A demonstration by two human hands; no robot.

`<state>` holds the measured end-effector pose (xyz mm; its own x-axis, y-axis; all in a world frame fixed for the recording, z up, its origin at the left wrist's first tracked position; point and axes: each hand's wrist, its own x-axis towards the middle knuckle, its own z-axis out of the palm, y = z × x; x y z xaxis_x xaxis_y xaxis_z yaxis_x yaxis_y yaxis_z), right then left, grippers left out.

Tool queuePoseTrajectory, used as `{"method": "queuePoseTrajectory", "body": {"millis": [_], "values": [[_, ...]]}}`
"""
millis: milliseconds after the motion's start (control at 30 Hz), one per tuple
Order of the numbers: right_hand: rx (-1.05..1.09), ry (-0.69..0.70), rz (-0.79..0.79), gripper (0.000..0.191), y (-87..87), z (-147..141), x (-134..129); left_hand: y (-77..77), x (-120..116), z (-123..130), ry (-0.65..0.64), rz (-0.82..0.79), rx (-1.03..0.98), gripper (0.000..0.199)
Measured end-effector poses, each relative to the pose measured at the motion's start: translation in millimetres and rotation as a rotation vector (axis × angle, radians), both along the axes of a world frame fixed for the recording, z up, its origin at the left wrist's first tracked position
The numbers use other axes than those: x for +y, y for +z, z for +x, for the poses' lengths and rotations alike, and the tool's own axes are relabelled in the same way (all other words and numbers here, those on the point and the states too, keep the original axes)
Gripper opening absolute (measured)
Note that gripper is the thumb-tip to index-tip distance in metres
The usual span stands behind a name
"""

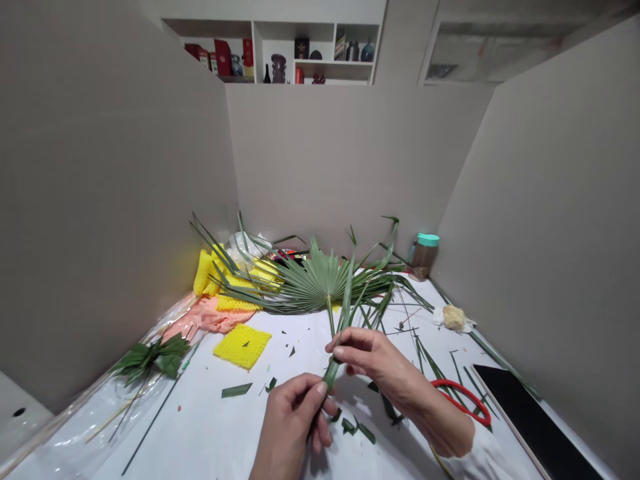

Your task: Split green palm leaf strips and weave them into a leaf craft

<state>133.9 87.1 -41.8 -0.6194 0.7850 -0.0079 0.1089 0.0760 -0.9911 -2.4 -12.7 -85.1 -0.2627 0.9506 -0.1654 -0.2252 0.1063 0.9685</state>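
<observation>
A long green palm leaf strip runs up from between my two hands. My left hand is closed around its lower end, thumb on top. Higher on the same strip, my right hand pinches it between thumb and fingertips. Just beyond lies a large fan palm leaf, its blades spread wide and its stalk pointing toward me. Small cut leaf pieces are scattered beneath my hands, and another flat piece lies to the left.
Yellow foam netting and pink cloth are at the left, near a small leaf bundle. Red-handled scissors and a dark tablet lie right. A teal-lidded jar stands at the back. Grey panels enclose the table.
</observation>
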Motion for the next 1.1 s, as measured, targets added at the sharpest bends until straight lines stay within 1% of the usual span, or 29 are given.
{"method": "queuePoseTrajectory", "body": {"millis": [67,133,267,467,533,600,667,767,900,967,1033,1100], "values": [[-0.012,-0.037,0.067,0.023,-1.8,-1.1,2.1,-0.2,0.2,1.5,0.023,0.004,-0.027,0.039],[-0.033,-0.084,0.149,0.024,-3.4,-2.5,3.0,0.7,0.0,3.9,0.046,0.013,-0.019,0.039],[-0.114,-0.148,0.303,0.024,-4.5,-3.6,2.5,2.3,-2.7,8.5,0.084,0.039,0.082,0.033],[-0.285,-0.213,0.554,0.021,-0.9,-0.9,-2.8,3.9,-10.5,10.1,0.077,0.036,0.291,0.024],[-0.336,-0.22,0.637,0.021,0.1,-2.0,-3.8,4.3,-11.5,10.1,0.066,0.026,0.308,0.023],[-0.377,-0.216,0.708,0.022,0.7,-4.4,-3.8,3.8,-11.6,9.9,0.047,0.017,0.278,0.024],[-0.409,-0.204,0.755,0.024,0.9,-7.2,-3.6,2.4,-11.2,9.2,0.028,0.01,0.241,0.028],[-0.44,-0.182,0.786,0.027,-0.8,-8.7,-4.5,0.0,-10.9,7.2,0.011,-0.005,0.208,0.032],[-0.476,-0.182,0.833,0.031,-8.3,-2.4,-7.8,-0.4,-11.8,5.7,0.018,-0.029,0.213,0.032],[-0.506,-0.185,0.876,0.031,-12.2,2.4,-8.8,0.8,-13.0,5.8,0.016,-0.03,0.312,0.029],[-0.545,-0.195,0.926,0.03,-14.1,6.2,-9.2,2.7,-14.1,6.0,0.005,-0.014,0.515,0.023],[-0.593,-0.206,0.976,0.028,-13.5,8.2,-9.1,5.3,-13.9,5.8,-0.023,0.016,0.739,0.024]]}}
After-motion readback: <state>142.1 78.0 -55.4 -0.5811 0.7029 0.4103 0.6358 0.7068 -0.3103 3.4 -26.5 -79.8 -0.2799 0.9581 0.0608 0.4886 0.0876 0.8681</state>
